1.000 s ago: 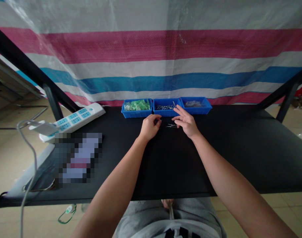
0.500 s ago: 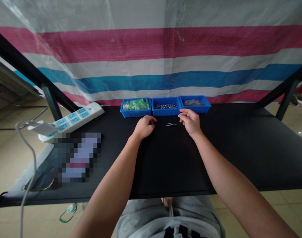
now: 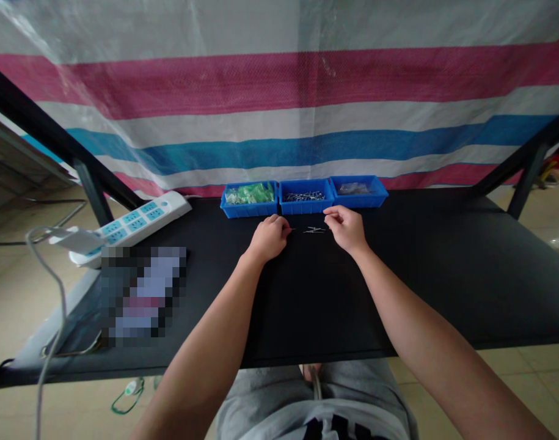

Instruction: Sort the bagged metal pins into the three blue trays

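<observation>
My left hand (image 3: 269, 237) rests on the black table with its fingers closed. A thin metal pin (image 3: 292, 229), perhaps a screw, pokes out from its fingertips. Several thin silvery screw-like pins (image 3: 313, 230) lie in a small pile just to the right. At the right end of this pile is my right hand (image 3: 347, 227), thumb and forefinger pinched together. What sits between those fingertips, if anything, is too small to make out. Behind the hands, the middle blue bin (image 3: 305, 209) holds many similar metal pieces.
The left blue bin (image 3: 252, 211) contains green and clear plastic packets. Flat clear bags lie in the right blue bin (image 3: 364, 201). A white power strip (image 3: 169, 211) and a blurred-out flat object (image 3: 151, 287) are on the left. Striped sheeting (image 3: 279, 85) hangs behind the table.
My right hand has moved slightly left to the pile, its fingers drawing together into a pinch. My left hand has closed more on the thin pin, with its tip showing.
</observation>
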A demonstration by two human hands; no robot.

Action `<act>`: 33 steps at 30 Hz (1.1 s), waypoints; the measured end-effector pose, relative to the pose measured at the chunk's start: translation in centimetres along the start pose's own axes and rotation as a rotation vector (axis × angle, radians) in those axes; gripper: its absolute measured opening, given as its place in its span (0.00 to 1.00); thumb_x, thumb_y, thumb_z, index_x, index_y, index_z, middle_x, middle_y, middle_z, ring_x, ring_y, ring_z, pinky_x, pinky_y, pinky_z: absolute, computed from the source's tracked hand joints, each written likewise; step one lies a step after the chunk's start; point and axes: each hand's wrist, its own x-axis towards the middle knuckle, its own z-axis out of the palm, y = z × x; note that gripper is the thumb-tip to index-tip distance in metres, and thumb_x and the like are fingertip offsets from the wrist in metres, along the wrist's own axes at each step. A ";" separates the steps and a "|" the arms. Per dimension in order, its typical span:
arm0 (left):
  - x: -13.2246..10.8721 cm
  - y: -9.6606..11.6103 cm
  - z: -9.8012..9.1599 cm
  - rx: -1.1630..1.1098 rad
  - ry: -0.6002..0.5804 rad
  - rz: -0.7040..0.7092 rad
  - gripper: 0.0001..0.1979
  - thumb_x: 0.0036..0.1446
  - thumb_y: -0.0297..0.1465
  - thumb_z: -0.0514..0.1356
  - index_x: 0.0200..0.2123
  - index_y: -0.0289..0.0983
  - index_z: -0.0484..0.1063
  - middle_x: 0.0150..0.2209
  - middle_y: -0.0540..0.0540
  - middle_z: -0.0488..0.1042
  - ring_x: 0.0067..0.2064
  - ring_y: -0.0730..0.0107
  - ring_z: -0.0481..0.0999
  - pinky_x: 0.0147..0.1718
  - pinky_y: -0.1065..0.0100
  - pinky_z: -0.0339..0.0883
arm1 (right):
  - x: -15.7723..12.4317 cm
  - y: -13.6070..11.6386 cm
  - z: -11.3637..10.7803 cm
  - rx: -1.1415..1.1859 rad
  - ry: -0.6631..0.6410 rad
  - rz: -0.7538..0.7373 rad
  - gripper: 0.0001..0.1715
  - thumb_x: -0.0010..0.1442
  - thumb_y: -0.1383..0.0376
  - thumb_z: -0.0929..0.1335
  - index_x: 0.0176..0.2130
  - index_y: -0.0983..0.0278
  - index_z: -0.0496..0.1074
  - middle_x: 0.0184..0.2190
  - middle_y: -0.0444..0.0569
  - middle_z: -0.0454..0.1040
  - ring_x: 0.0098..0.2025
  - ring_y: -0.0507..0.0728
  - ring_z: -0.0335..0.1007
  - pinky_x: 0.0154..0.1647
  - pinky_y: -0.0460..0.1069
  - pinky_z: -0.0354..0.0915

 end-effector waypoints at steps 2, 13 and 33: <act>-0.1 1.0 -0.1 -0.043 0.035 0.030 0.06 0.60 0.29 0.54 0.35 0.37 0.70 0.36 0.44 0.73 0.39 0.63 0.73 0.40 0.63 0.67 | -0.2 -0.7 0.0 -0.048 -0.020 -0.062 0.10 0.54 0.62 0.66 0.32 0.64 0.75 0.25 0.46 0.76 0.27 0.54 0.71 0.32 0.48 0.65; -0.8 3.7 0.2 -0.196 0.188 0.206 0.06 0.62 0.29 0.54 0.38 0.37 0.70 0.36 0.44 0.74 0.40 0.67 0.73 0.41 0.66 0.66 | -0.7 -2.1 0.0 -0.096 -0.348 -0.198 0.23 0.60 0.50 0.65 0.24 0.64 0.72 0.19 0.44 0.70 0.23 0.51 0.64 0.27 0.47 0.56; -0.5 3.1 0.4 -0.540 0.146 -0.008 0.10 0.60 0.32 0.54 0.34 0.35 0.74 0.32 0.47 0.77 0.33 0.70 0.74 0.36 0.70 0.66 | -1.0 -2.2 0.2 0.296 -0.349 0.023 0.10 0.48 0.61 0.73 0.29 0.64 0.72 0.25 0.44 0.72 0.27 0.52 0.65 0.29 0.48 0.61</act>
